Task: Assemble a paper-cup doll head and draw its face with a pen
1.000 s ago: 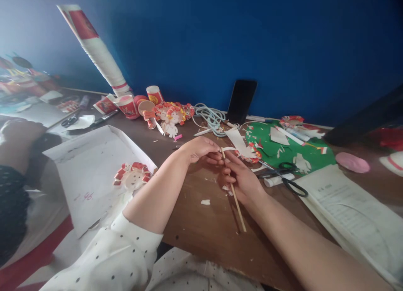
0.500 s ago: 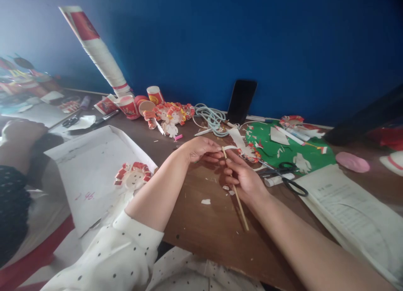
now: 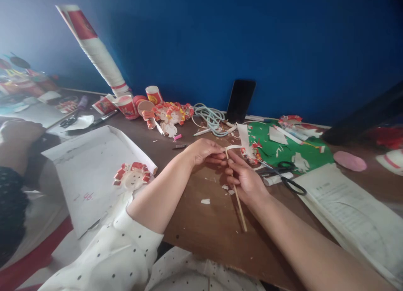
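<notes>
My right hand (image 3: 245,180) is closed around a thin wooden stick (image 3: 239,209), which slants down toward the table's front edge. At the stick's upper end, the fingertips of my left hand (image 3: 208,151) pinch the end of a narrow white paper strip (image 3: 234,146). This strip arches to the right, toward a paper cutout with red and white curls (image 3: 251,153). Fingers partly hide where strip and stick meet. A white paper flap (image 3: 242,135) stands up behind the strip. Small paper scraps (image 3: 205,201) lie on the table below my hands.
Scissors (image 3: 293,185) and a glue stick (image 3: 277,179) lie right of my hands, near a green sheet (image 3: 267,136) and printed papers (image 3: 333,190). A phone (image 3: 241,100) leans on the wall beside a coiled cable (image 3: 211,117). Left are a curly-haired paper face (image 3: 134,180) and another person's arm (image 3: 19,144).
The white paper flap has swung from a slant to nearly upright, shifting slightly right. Both hands keep their grip at the stick's top, and the view has shifted slightly.
</notes>
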`<act>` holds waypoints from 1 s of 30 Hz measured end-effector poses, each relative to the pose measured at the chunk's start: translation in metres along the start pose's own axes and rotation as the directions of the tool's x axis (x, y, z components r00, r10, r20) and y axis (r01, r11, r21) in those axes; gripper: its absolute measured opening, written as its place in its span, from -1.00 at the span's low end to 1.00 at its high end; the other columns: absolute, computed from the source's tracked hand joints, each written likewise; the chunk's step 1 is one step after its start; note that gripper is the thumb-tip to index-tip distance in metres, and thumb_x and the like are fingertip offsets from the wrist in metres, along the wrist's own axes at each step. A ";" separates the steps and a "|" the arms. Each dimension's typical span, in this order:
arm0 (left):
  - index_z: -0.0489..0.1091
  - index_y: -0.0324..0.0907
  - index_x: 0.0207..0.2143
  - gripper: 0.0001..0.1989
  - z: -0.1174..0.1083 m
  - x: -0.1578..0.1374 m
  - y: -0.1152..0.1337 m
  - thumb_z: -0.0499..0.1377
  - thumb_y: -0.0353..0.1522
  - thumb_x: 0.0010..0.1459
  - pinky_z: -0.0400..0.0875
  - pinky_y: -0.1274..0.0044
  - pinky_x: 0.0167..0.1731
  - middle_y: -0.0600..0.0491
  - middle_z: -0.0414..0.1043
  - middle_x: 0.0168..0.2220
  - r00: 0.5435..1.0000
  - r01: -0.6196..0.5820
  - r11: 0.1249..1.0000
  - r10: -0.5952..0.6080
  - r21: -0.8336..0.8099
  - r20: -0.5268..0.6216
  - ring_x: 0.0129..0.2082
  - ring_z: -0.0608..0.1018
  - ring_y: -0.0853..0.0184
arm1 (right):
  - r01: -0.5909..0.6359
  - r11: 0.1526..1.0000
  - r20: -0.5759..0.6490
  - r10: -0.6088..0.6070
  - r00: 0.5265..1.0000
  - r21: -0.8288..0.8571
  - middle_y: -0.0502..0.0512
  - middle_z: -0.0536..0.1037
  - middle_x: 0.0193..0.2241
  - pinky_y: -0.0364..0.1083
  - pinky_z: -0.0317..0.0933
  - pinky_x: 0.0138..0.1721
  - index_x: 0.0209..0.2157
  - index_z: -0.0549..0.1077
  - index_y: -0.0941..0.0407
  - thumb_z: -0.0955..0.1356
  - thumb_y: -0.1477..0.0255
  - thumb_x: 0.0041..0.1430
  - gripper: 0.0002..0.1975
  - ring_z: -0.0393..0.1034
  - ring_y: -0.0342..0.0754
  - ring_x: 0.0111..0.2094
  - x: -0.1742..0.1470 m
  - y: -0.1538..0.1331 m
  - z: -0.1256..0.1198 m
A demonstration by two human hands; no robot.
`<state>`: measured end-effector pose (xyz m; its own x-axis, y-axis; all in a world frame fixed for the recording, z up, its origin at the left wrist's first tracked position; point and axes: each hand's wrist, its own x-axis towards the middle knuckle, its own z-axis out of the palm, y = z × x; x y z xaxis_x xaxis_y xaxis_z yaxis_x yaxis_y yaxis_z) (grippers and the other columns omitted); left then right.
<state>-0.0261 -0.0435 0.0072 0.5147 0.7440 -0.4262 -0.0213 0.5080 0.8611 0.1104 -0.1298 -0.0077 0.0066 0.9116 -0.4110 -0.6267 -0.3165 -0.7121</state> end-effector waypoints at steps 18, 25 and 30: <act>0.53 -0.36 -0.28 -0.86 0.006 0.004 -0.010 0.27 -0.49 0.07 0.54 0.61 -0.37 -0.08 0.54 -0.42 0.998 -0.005 0.995 -0.001 -0.103 -0.058 -0.49 0.57 0.42 | 0.017 1.000 -0.074 -0.018 0.997 -0.012 -0.03 0.38 -0.54 -0.33 -0.15 -0.74 -0.13 0.46 0.10 0.38 0.60 -0.09 -0.60 0.24 -0.25 -0.58 0.000 0.001 0.003; 0.53 -0.36 -0.36 -0.93 0.007 0.004 -0.010 0.28 -0.51 0.04 0.53 0.65 -0.42 -0.02 0.50 -0.49 0.995 -0.016 0.993 0.004 -0.116 -0.103 -0.53 0.55 0.45 | -0.004 1.000 -0.005 0.004 1.000 0.010 -0.02 0.40 -0.50 -0.35 -0.15 -0.72 -0.33 0.41 0.14 0.43 0.57 -0.17 -0.73 0.20 -0.29 -0.57 0.001 0.001 0.004; 0.53 -0.36 -0.38 -0.94 0.004 0.006 -0.008 0.28 -0.52 0.03 0.48 0.68 -0.48 0.02 0.45 -0.53 0.995 0.038 0.997 -0.044 -0.073 -0.092 -0.57 0.52 0.48 | -0.031 0.999 0.097 0.027 0.995 0.043 -0.08 0.37 -0.49 -0.37 -0.16 -0.70 -0.23 0.37 0.08 0.41 0.56 -0.12 -0.66 0.09 -0.33 -0.61 -0.002 0.001 0.004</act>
<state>-0.0191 -0.0445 -0.0011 0.4342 0.7574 -0.4876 -0.0644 0.5660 0.8219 0.1072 -0.1308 -0.0053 -0.0858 0.9241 -0.3724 -0.6598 -0.3328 -0.6738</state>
